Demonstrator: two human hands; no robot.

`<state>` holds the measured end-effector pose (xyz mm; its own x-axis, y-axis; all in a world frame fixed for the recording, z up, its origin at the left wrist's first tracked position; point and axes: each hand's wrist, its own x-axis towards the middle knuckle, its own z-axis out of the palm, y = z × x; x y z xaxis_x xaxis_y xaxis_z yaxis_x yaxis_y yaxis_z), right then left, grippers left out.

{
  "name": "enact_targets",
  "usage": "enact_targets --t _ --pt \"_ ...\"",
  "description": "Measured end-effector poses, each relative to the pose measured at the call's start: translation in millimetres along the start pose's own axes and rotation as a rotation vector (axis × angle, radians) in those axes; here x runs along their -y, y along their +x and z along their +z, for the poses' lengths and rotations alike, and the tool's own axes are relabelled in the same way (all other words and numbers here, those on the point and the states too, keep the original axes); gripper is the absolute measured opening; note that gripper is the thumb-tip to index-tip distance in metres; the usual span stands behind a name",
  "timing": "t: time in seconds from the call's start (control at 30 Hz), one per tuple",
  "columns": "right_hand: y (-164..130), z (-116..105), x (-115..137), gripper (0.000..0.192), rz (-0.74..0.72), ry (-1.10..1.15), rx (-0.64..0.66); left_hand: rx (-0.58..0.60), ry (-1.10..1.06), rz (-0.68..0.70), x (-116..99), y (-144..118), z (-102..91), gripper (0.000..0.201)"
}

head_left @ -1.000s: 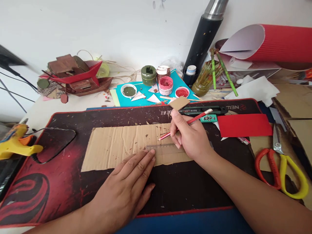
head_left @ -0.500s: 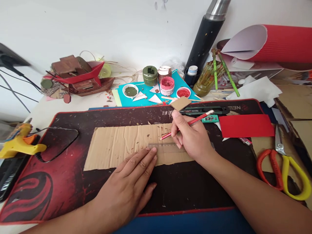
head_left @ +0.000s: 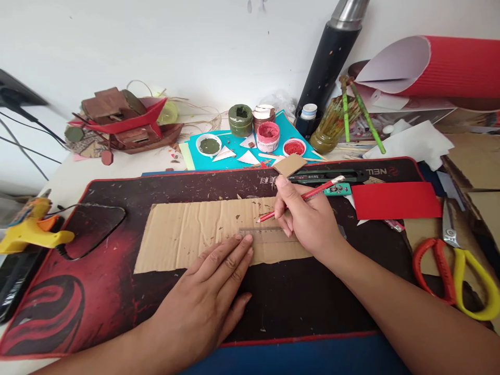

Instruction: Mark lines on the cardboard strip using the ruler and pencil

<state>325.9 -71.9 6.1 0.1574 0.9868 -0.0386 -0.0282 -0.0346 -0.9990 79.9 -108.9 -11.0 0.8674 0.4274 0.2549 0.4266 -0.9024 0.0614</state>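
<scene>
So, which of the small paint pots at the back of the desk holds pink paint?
The open pot standing on the teal sheet, between the shallow green dish and the shallow red dish. Its paint is pink; the dark green jar stands behind it.

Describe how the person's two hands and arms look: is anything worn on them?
Both arms are bare as far as the picture shows; no sleeve is visible. The left hand and the right hand wear no gloves. No ring, watch or bracelet is visible on fingers or wrists. The fingernails are short and unpainted. No markings show.
</scene>
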Motion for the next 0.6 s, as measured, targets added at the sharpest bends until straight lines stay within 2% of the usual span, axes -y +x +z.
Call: enact_targets --t 0.6 --pt "0.7 -2.0 -1.0 0.072 -0.01 -0.003 0.001 0.007 0.017 0.008 0.3 -0.7 0.8 0.057"
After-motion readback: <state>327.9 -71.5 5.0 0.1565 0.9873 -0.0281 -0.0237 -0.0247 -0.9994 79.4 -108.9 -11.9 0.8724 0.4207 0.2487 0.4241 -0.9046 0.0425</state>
